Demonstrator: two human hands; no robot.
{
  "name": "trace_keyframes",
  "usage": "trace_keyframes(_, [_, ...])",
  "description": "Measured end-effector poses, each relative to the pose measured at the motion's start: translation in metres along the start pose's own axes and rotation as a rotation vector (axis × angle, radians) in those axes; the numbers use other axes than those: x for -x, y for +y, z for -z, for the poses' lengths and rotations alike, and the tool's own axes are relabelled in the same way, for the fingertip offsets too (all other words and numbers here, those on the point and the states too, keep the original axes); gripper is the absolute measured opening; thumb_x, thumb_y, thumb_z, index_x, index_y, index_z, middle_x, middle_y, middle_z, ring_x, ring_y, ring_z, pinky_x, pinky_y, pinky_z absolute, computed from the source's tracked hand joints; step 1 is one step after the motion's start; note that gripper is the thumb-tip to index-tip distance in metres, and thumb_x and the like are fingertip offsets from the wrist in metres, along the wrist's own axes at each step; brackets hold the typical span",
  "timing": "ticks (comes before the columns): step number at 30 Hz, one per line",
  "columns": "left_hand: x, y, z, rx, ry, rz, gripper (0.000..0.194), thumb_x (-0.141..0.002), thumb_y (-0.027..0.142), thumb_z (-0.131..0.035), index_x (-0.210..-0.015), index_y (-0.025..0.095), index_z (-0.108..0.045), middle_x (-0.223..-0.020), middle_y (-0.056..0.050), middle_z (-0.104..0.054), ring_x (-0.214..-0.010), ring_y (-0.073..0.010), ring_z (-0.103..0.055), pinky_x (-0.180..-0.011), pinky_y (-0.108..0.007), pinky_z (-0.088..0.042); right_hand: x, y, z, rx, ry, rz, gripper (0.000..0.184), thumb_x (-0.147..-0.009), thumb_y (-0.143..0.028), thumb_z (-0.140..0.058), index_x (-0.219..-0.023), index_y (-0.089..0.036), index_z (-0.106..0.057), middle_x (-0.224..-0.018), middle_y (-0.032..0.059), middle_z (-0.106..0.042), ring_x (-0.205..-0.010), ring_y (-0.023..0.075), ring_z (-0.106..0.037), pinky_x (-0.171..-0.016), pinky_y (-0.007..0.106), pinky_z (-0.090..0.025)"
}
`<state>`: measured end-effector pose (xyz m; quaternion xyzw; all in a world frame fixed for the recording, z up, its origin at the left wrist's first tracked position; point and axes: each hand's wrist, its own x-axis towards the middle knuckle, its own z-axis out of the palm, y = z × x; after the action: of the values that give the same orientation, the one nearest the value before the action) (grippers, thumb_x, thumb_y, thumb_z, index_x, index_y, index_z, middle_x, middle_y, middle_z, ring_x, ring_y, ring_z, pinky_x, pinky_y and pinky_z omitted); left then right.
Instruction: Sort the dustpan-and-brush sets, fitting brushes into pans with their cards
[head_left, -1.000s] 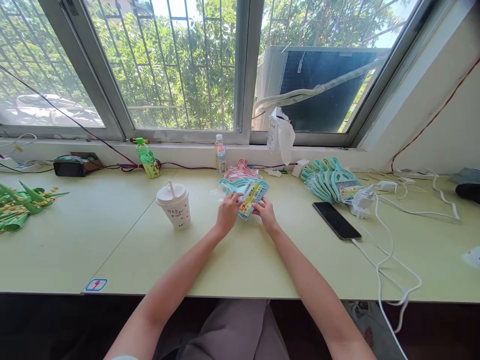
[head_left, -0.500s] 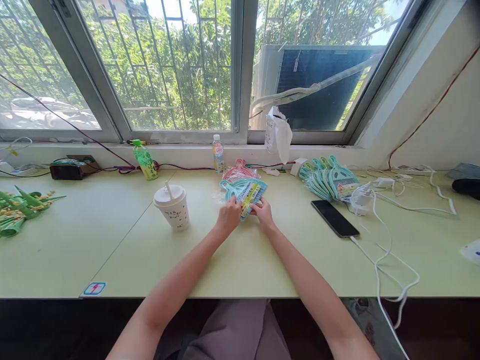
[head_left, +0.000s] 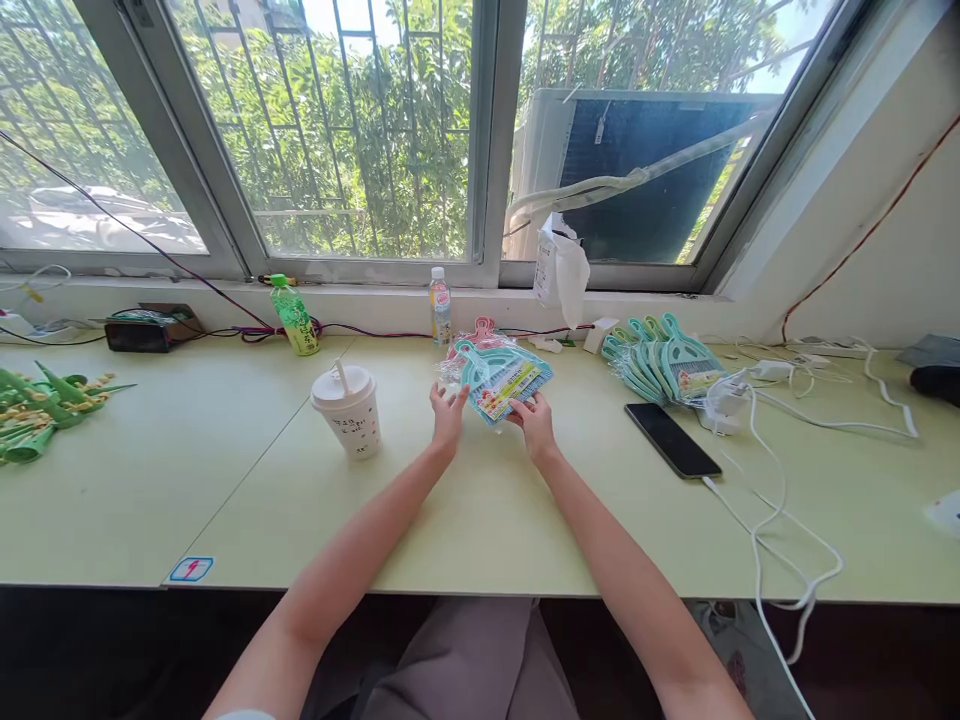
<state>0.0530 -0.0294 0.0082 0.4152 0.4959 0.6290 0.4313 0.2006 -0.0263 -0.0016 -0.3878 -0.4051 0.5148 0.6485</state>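
Note:
A teal mini dustpan set (head_left: 507, 384) in clear wrapping, with a yellow and blue printed card, is tilted just above the table in front of me. My right hand (head_left: 535, 420) pinches its lower right edge, thumb on the card. At its left edge is my left hand (head_left: 448, 416), fingers apart and thumb against or very close to the wrapping. Behind it lies a pink set (head_left: 484, 332) of the same shape, partly covered. Several more teal sets (head_left: 664, 360) are stacked in a leaning row to the right.
A lidded paper cup with a straw (head_left: 349, 412) stands left of my hands. A green bottle (head_left: 295, 316) and a clear bottle (head_left: 440, 308) are by the window wall. On the right lie a phone (head_left: 672, 440) and white cables (head_left: 784, 510). Green cone-shaped items (head_left: 52, 410) sit far left.
The teal set has turned flatter and shifted slightly right, with more of its card showing. My left hand has loosened from its front and moved to its left edge.

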Motion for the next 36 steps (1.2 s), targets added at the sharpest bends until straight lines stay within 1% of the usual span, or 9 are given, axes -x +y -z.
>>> trace_keyframes(3, [-0.006,-0.008,-0.001,0.222,-0.249,0.315,0.045,-0.086,0.040,-0.054,-0.122,0.014,-0.047,-0.120,-0.014,-0.058,-0.106,-0.0222,-0.058,-0.083,-0.032,-0.047,-0.001,0.004,-0.001,0.021,-0.079,-0.024,0.039,-0.066,-0.028,-0.070,-0.099,-0.019,-0.051,-0.085,0.0028,-0.070,-0.074,0.0184,-0.068,-0.068,0.033,-0.058])
trace_keyframes(9, [0.012,-0.018,-0.019,0.250,-0.433,0.422,0.040,-0.085,0.041,-0.056,-0.116,0.018,-0.055,-0.110,-0.008,-0.066,-0.096,-0.0175,-0.063,-0.082,-0.028,-0.046,-0.007,0.006,0.007,-0.004,-0.002,-0.017,0.034,-0.067,-0.025,-0.068,-0.096,-0.020,-0.051,-0.085,0.0027,-0.069,-0.075,0.0184,-0.068,-0.069,0.034,-0.059])
trace_keyframes(13, [0.007,-0.014,-0.014,0.230,-0.377,0.362,0.041,-0.082,0.042,-0.058,-0.114,0.017,-0.058,-0.111,-0.009,-0.066,-0.097,-0.0192,-0.062,-0.077,-0.027,-0.048,-0.006,0.007,0.006,-0.005,-0.050,-0.031,0.034,-0.070,-0.025,-0.067,-0.100,-0.021,-0.051,-0.090,0.0030,-0.070,-0.081,0.0193,-0.068,-0.076,0.036,-0.058])
trace_keyframes(19, [-0.008,-0.017,0.002,0.101,-0.280,0.284,0.040,-0.070,0.025,-0.067,-0.108,0.016,-0.056,-0.102,-0.009,-0.068,-0.080,-0.0191,-0.065,-0.065,-0.028,-0.053,-0.006,0.013,0.002,0.058,-0.117,-0.196,0.028,-0.075,-0.020,-0.065,-0.098,-0.021,-0.050,-0.094,0.0036,-0.069,-0.077,0.0163,-0.069,-0.074,0.032,-0.058])
trace_keyframes(24, [-0.017,-0.019,0.006,0.063,-0.247,0.275,0.040,-0.073,0.022,-0.061,-0.111,0.016,-0.051,-0.107,-0.011,-0.065,-0.077,-0.0190,-0.065,-0.062,-0.030,-0.055,-0.015,0.003,0.018,0.233,-0.226,-0.333,0.022,-0.081,-0.034,-0.061,-0.092,-0.016,-0.057,-0.088,0.0100,-0.070,-0.072,0.0184,-0.069,-0.072,0.034,-0.058])
trace_keyframes(27, [-0.026,-0.015,0.015,0.158,-0.277,0.274,0.047,-0.071,0.021,-0.061,-0.116,0.018,-0.046,-0.110,-0.011,-0.064,-0.081,-0.0214,-0.066,-0.065,-0.035,-0.057,-0.020,0.000,0.031,0.562,-0.105,-0.148,0.021,-0.086,-0.031,-0.051,-0.096,-0.015,-0.061,-0.088,0.0110,-0.069,-0.073,0.0200,-0.067,-0.074,0.039,-0.057])
trace_keyframes(29, [-0.032,-0.012,0.023,0.214,-0.297,0.272,0.051,-0.070,0.019,-0.061,-0.119,0.019,-0.045,-0.111,-0.010,-0.064,-0.084,-0.0224,-0.066,-0.069,-0.038,-0.057,-0.021,-0.001,0.039,0.860,-0.030,0.144,0.026,-0.084,-0.018,-0.046,-0.105,-0.019,-0.062,-0.102,0.0105,-0.067,-0.090,0.0225,-0.064,-0.084,0.043,-0.053])
trace_keyframes(32, [-0.039,-0.010,0.033,0.268,-0.342,0.303,0.050,-0.070,0.017,-0.059,-0.118,0.017,-0.048,-0.108,-0.011,-0.065,-0.088,-0.0239,-0.066,-0.075,-0.041,-0.057,-0.021,-0.002,0.045,1.230,-0.096,0.541,0.053,-0.075,-0.002,-0.046,-0.120,-0.027,-0.057,-0.133,0.0061,-0.051,-0.123,0.0262,-0.045,-0.098,0.046,-0.042])
trace_keyframes(36, [-0.044,-0.009,0.039,0.271,-0.373,0.421,0.038,-0.074,0.021,-0.057,-0.110,0.012,-0.056,-0.105,-0.015,-0.067,-0.093,-0.0274,-0.065,-0.076,-0.040,-0.057,-0.022,-0.005,0.049,1.354,-0.163,0.689,0.067,-0.073,-0.007,-0.053,-0.136,-0.029,-0.041,-0.143,0.0032,-0.040,-0.131,0.0273,-0.034,-0.099,0.045,-0.039])
